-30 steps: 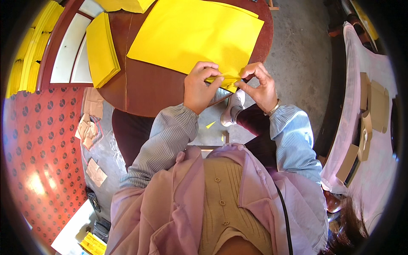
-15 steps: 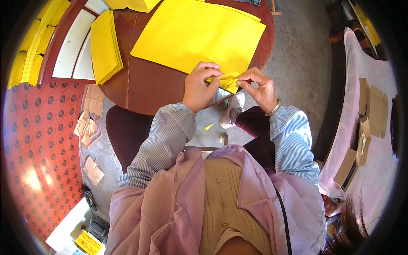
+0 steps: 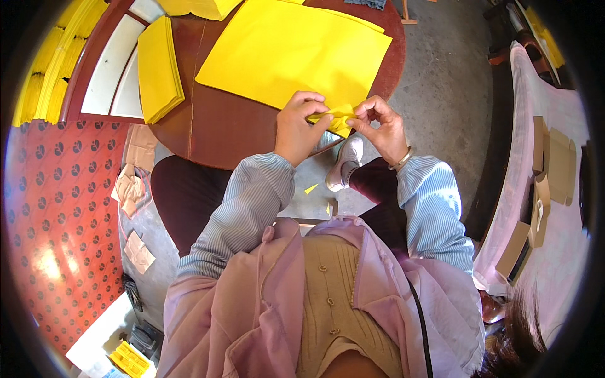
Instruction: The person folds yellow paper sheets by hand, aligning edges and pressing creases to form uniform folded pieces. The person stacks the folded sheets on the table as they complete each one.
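Note:
A large yellow sheet [image 3: 296, 53], paper or thin cloth, lies across a round brown table [image 3: 227, 132]. At its near corner, by the table's edge, a small folded yellow piece [image 3: 339, 120] is pinched between both hands. My left hand [image 3: 301, 126] is closed on the left side of that piece, thumb against the fingers. From the right, my right hand [image 3: 383, 129] grips the other side between thumb and fingertips. Whether the piece is joined to the large sheet is hard to make out.
A stack of folded yellow sheets [image 3: 161, 69] sits at the table's left side. More yellow material [image 3: 205, 7] lies at the far edge. Opened cardboard boxes [image 3: 542, 183] rest on a pink-covered surface at the right. A yellow scrap [image 3: 311, 188] is on the floor.
My right hand has shifted slightly, its fingers curling more and drawing nearer the left hand. The folded yellow piece looks more bunched between the hands.

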### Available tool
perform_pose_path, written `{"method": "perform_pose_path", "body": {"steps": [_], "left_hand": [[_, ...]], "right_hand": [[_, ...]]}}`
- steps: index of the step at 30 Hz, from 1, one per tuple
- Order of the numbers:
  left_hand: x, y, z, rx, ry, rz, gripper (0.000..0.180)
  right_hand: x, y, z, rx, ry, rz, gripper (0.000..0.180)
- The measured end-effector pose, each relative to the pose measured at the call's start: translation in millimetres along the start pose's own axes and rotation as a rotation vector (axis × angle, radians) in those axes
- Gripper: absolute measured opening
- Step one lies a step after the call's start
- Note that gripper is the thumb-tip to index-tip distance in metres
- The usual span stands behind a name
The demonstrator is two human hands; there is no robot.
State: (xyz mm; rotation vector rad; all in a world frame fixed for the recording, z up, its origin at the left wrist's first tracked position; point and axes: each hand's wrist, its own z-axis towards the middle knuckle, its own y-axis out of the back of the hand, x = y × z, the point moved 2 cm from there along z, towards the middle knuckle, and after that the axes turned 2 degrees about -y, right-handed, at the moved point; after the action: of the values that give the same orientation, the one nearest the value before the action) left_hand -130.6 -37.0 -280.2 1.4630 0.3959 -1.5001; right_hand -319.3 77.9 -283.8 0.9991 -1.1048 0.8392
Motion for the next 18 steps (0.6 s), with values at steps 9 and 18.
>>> {"method": "perform_pose_path", "body": {"steps": [9, 18], "left_hand": [[6, 4, 3, 0.011, -0.01, 0.012, 0.016], [3, 11, 3, 0.1, -0.151, -0.018, 0.014]], "right_hand": [[5, 1, 0, 0.002, 0.097, -0.119, 0.014], [-1, 0, 0, -0.019, 0.027, -0.076, 0.016]]}}
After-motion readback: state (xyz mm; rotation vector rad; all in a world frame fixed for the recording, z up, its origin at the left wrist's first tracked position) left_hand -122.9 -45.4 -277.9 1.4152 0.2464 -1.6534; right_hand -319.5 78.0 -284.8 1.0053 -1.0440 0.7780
